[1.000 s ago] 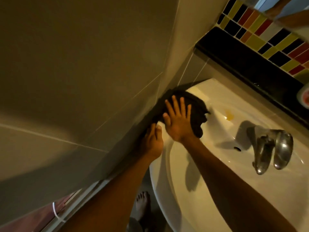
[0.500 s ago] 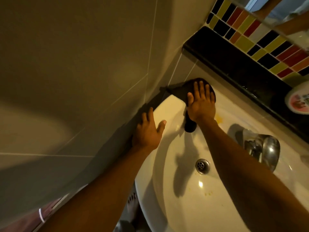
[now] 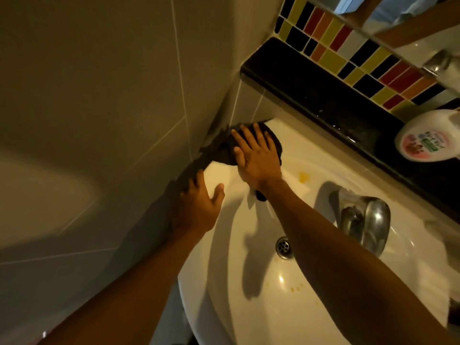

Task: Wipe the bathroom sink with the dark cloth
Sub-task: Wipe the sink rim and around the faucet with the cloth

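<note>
Nearest, the white bathroom sink (image 3: 224, 282) bulges toward the camera, its basin showing yellowish specks near the front and the drain (image 3: 283, 247) partly hidden behind the right forearm. Further in, the left hand (image 3: 199, 207) lies flat on the sink's left rim against the grey tiled wall (image 3: 99, 95), its grip wide and holding nothing, seemingly bracing. To the right stands the chrome faucet (image 3: 366, 222), and a yellow stain (image 3: 303, 176) sits on the rim between faucet and cloth. Beyond, the right hand (image 3: 256, 155) presses the dark cloth (image 3: 275, 143) flat with fingers spread, no closed grip, at the sink's back left corner where the rim meets the wall. Half a second ago the cloth was already in that corner; a second ago it sat further forward along the rim, so the corner is now being worked. Stain and basin probably remain unwiped. Farthest, a black ledge (image 3: 311, 88) carries a round pink-and-white container (image 3: 428, 138) below multicoloured tiles (image 3: 348, 46).
</note>
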Tool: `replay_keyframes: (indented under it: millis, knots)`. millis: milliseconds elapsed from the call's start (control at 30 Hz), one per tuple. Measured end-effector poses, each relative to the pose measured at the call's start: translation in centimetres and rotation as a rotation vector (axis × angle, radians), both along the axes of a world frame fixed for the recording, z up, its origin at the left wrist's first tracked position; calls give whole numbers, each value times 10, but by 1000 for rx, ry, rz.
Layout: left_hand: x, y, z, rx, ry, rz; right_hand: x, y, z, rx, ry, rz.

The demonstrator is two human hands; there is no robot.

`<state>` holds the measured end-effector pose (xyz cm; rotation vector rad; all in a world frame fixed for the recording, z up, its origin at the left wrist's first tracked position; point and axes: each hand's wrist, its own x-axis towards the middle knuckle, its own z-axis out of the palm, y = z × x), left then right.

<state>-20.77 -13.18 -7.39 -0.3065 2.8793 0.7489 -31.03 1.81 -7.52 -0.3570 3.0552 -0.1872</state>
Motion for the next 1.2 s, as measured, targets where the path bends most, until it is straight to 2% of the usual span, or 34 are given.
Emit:
replay_keyframes:
  millis: [67, 167, 367, 500, 667, 767, 900, 1033, 1133, 1200]
  knots:
    - [0, -1, 0, 14, 20, -3, 7, 13, -4, 3, 5, -102]
    - [1, 0, 0, -9, 10, -6, 28, 46, -9, 55, 13, -372]
    - [0, 1, 10, -32, -87, 17, 73, 68, 0, 74, -125, -688]
    - [0, 1, 11, -46, -107, 3, 125, 77, 0, 201, -215, -617]
    - [-1, 1, 7, -57, -126, 8, 82, 50, -2, 40, -297, -824]
    - [-2, 3, 7, -55, -141, 19, 73, 48, -8, 101, -197, -724]
    - [-2, 4, 11, -31, -154, 27, 117, 76, -10, 208, -128, -573]
    - [-2, 5, 12, -11, -152, 35, 121, 63, -8, -5, -139, -760]
    - [-2, 5, 13, -4, -149, 40, 86, 46, -13, -85, -132, -901]
    - [-2, 6, 14, 2, -143, 45, 70, 47, -16, -55, -113, -912]
